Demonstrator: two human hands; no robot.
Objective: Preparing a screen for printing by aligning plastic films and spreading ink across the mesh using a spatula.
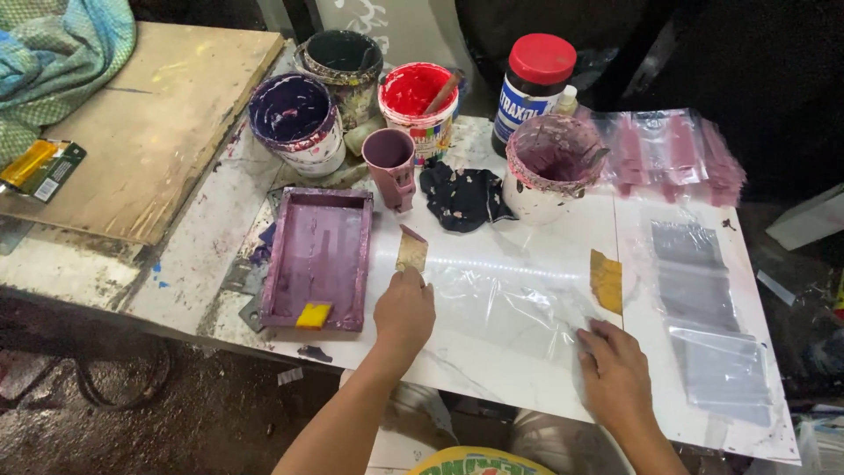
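left hand (pixel 403 310) fingers grasping a card scraper (pixel 411 249) beside the purple tray (pixel 280 264); right hand (pixel 615 369) flat, released, on clear film (pixel 510 303).

Left hand (pixel 403 310): fingertips folded out of sight behind a small tan card (pixel 411 250), grip unclear. Clear plastic sheet (pixel 510 303): edges too faint against the white table (pixel 545 387) to trace. Checked cloth (pixel 53 62) cut off by the top and left edges; yellow round object (pixel 479 461) cut off at the bottom.
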